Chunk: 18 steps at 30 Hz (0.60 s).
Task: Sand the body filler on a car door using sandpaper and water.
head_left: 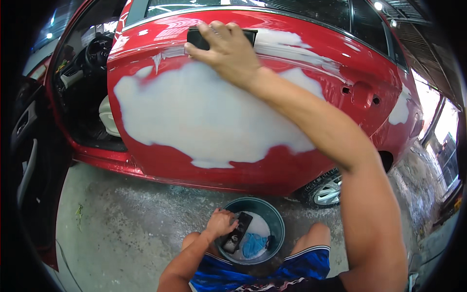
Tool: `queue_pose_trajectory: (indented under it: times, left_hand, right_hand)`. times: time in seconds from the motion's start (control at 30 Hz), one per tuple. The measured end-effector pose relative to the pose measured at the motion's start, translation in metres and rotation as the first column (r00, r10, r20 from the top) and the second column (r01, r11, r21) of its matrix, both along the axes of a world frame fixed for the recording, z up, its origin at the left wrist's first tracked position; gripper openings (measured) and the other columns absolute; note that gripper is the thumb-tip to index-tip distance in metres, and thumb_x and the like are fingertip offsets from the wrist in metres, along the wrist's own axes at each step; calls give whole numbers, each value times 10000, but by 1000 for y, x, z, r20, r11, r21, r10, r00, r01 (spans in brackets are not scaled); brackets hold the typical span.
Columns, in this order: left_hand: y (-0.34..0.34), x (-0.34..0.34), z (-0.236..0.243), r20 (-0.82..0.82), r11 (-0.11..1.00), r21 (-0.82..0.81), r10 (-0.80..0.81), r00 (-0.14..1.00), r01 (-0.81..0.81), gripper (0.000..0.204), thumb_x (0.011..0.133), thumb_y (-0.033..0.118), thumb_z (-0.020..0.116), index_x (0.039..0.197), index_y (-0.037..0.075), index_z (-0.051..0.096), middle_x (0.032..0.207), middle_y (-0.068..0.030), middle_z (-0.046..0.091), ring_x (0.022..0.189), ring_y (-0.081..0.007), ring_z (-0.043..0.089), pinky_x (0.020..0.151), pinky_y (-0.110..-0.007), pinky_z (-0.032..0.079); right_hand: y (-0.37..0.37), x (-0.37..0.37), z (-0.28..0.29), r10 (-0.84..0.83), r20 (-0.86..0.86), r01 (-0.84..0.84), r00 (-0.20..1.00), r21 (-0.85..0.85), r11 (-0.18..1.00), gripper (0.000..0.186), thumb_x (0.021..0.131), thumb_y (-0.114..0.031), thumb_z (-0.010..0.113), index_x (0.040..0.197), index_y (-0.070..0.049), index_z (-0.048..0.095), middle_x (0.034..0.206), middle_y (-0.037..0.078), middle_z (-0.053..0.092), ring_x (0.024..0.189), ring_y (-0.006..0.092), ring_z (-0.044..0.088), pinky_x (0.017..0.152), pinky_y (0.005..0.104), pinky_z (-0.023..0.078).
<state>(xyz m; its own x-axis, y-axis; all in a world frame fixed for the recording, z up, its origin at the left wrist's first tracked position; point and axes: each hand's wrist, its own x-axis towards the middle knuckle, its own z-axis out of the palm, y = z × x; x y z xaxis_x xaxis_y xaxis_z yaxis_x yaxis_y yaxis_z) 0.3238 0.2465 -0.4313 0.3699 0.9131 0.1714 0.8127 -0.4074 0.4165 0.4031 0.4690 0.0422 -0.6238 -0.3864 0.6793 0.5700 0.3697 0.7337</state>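
My right hand [224,51] grips a black block [199,37] against the upper part of the red car door [253,175], above a large pale, filler-like patch [194,117]. Below, my left hand [221,225] has its fingers curled at the left rim of a dark green bucket [270,219] between my knees. In the bucket, a black oblong item [239,228] rests beside a blue cloth [254,244] in cloudy liquid.
The front door [34,160] stands open at left, showing a steering wheel [97,51] and seat [109,117]. A rear wheel [327,192] sits low right on the stained concrete floor [112,219]. A bright opening [428,97] is at far right.
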Motion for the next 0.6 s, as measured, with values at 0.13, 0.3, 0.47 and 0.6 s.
queue_pose_trajectory:
  times: [0.13, 0.3, 0.47, 0.6]
  left_hand:
    - [-17, -12, 9, -17, 999, 28, 16, 1000, -16, 373, 951, 437, 665, 997, 81, 770, 994, -145, 762, 1038, -325, 718, 1068, -510, 461]
    - [-8, -6, 13, -44, 998, 53, 47, 998, -45, 359, 952, 426, 657, 988, 88, 772, 982, -135, 761, 1023, -304, 722, 1054, -500, 458]
    - [-3, 5, 0, 0, 999, 50, 0, 1000, 0, 331, 950, 393, 662, 984, 82, 770, 970, -126, 760, 993, -307, 723, 1046, -490, 466]
    - [-12, -17, 7, 32, 999, 22, 36, 999, -36, 311, 945, 373, 676, 993, 82, 774, 972, -124, 761, 990, -309, 722, 1038, -489, 471]
  right_hand:
    - [-10, 142, 18, 105, 170, -60, 980, -248, 967, 456, 857, -158, 821, 1290, -274, 732, 1389, 145, 610, 1181, 346, 629, 967, 463, 523]
    - [-12, 134, 21, 124, 137, -98, 983, -182, 978, 392, 890, -192, 811, 1274, -249, 753, 1276, 151, 679, 947, 352, 699, 798, 443, 565]
    - [3, -67, -1, 133, 98, -126, 986, -68, 990, 295, 953, -230, 671, 1228, -301, 752, 1303, 106, 677, 1226, 295, 635, 988, 473, 495]
    - [9, 83, 20, 208, 208, -201, 956, -54, 978, 298, 966, -270, 699, 1262, -276, 732, 1233, 119, 691, 1078, 296, 692, 853, 452, 560]
